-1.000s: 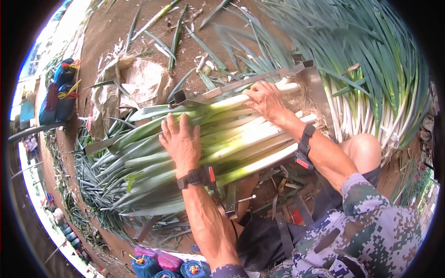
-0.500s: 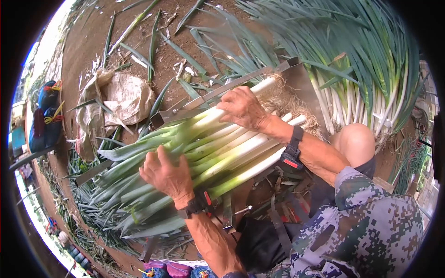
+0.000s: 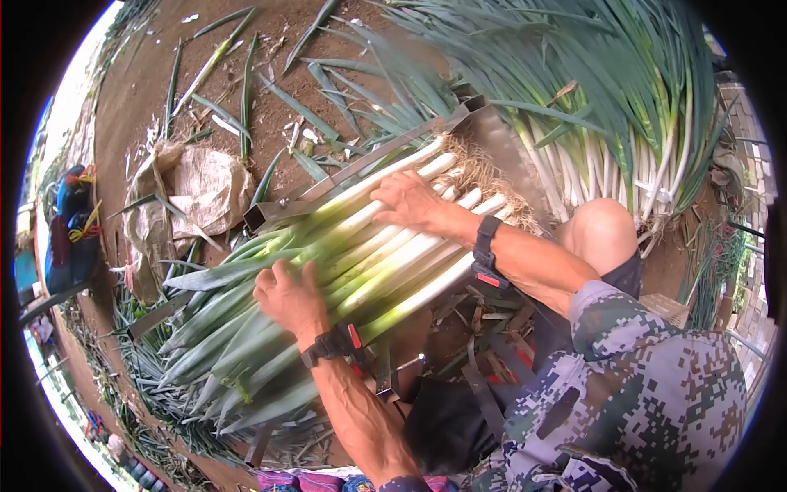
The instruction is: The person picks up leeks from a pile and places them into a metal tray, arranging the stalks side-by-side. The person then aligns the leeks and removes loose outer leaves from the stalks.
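Across the slanted metal frame (image 3: pixel 344 175) in the middle of the view lies a thick bundle of leeks (image 3: pixel 393 256). Its long axis runs from lower left to upper right: the green leaves fan out toward the lower left, and the white shanks end in hairy roots that point up and right against the frame's end plate (image 3: pixel 507 148). The right hand (image 3: pixel 407 201) rests palm-down on the white shanks near the root end, fingers spread flat and closed around nothing. The left hand (image 3: pixel 288 299) presses on the bundle where white turns to green; its fingers bend down among the leaves, and whether they grip any cannot be told. Each wrist wears a black strap with a red tab, the left strap (image 3: pixel 328 344) and the right strap (image 3: pixel 485 246). Just right of the bundle, a bare knee (image 3: pixel 602 230) rises above a camouflage sleeve (image 3: pixel 648 385). Beyond the end plate, a big pile of leeks (image 3: pixel 623 107) lies on the dirt ground (image 3: pixel 246 57), roots toward the person. A crumpled sack (image 3: pixel 201 184) sits left of the frame, with loose leaves scattered about it.
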A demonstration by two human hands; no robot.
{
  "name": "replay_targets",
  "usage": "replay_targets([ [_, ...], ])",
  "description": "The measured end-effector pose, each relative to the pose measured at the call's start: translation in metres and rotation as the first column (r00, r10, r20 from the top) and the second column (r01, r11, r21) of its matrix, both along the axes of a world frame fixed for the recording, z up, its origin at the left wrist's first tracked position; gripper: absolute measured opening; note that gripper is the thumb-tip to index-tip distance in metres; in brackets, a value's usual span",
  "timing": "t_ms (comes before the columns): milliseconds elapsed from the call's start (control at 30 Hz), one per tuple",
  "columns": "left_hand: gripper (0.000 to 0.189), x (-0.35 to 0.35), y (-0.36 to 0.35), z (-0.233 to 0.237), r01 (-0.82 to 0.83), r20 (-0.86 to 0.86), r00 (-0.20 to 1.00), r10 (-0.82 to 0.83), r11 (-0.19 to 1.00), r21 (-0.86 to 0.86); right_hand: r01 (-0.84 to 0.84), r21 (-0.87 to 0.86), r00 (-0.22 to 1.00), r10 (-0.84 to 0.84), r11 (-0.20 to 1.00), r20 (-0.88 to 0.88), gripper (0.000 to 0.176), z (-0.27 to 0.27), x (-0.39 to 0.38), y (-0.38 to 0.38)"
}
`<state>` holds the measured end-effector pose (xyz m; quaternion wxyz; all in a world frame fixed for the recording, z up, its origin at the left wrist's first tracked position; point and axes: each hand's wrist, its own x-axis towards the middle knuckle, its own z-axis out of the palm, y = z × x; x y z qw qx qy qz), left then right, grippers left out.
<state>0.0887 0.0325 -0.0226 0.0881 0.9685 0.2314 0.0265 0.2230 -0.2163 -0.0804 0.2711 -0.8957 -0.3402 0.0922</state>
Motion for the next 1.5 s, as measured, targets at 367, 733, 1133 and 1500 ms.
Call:
replay_targets([
  [367,0.039,0.007,0.010,0.011,0.006,-0.172,0.985,-0.018,0.998,-0.068,-0.078,-0.046,0.989,0.083,0.996,0.123,0.034,0.015,-0.034,-0.028],
  [733,0.037,-0.004,-0.002,0.003,0.041,0.003,0.999,-0.041,0.990,-0.134,-0.132,-0.141,0.991,0.130,0.981,-0.025,0.039,0.004,0.002,-0.072],
  [1133,0.039,-0.004,0.015,0.003,0.101,-0.036,0.993,-0.114,0.961,-0.257,-0.176,-0.415,0.965,0.240,0.893,0.107,0.016,0.028,-0.034,-0.051],
  [1500,0.039,-0.025,0.017,-0.006,0.260,0.041,0.966,-0.257,0.953,-0.158,-0.212,-0.520,0.974,0.222,0.828,-0.044,0.027,0.033,-0.005,-0.074],
])
